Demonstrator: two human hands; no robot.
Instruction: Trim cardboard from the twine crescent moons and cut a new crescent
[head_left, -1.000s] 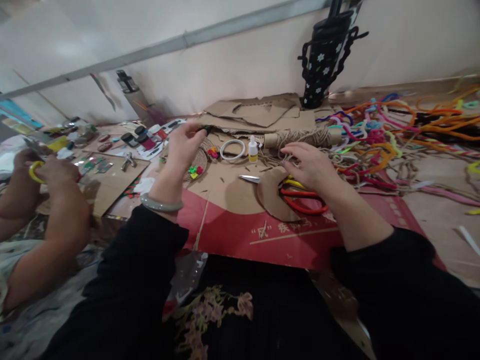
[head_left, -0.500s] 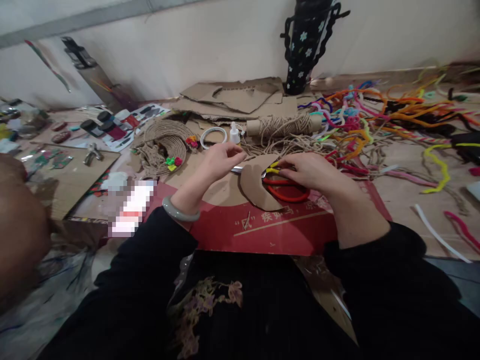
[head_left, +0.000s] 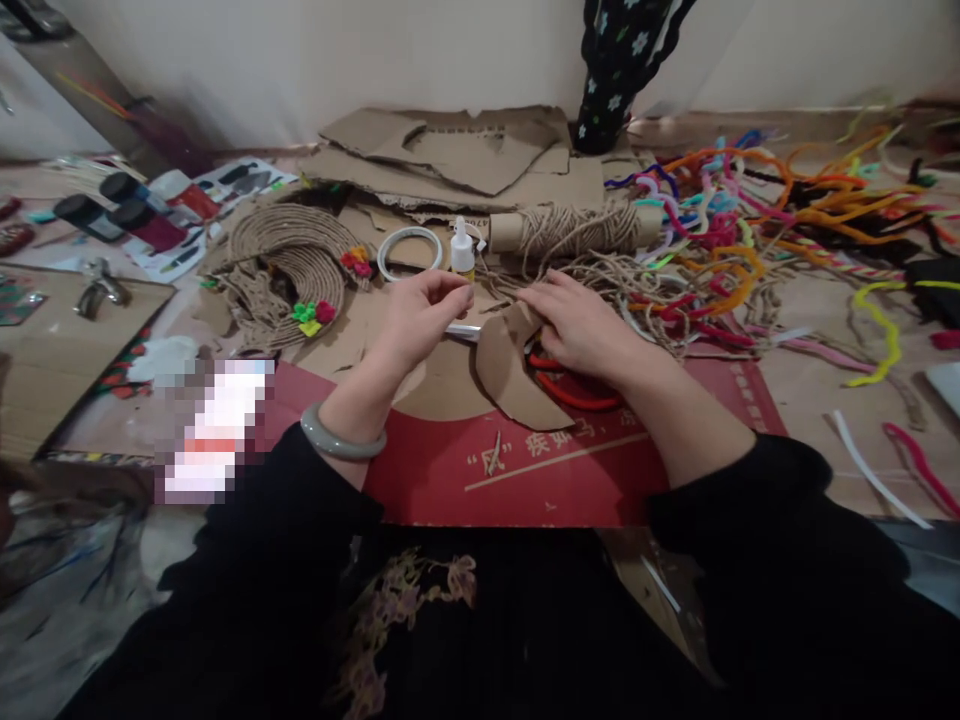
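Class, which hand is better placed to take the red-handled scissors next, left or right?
Right, I'd judge: the right hand is by the red handles, whereas the left hand is across the curved cardboard piece, nearer the blade.

We're in dim, muted light here — its source we can't tell. Soft shadow lies on the cardboard [head_left: 442, 385] beneath the left hand [head_left: 427, 315], the bangle [head_left: 341, 440] gleams faintly, the black sleeves [head_left: 757, 510] swallow detail. We see mild blur, edges stretched — and a pixelated patch [head_left: 214, 435] at left.
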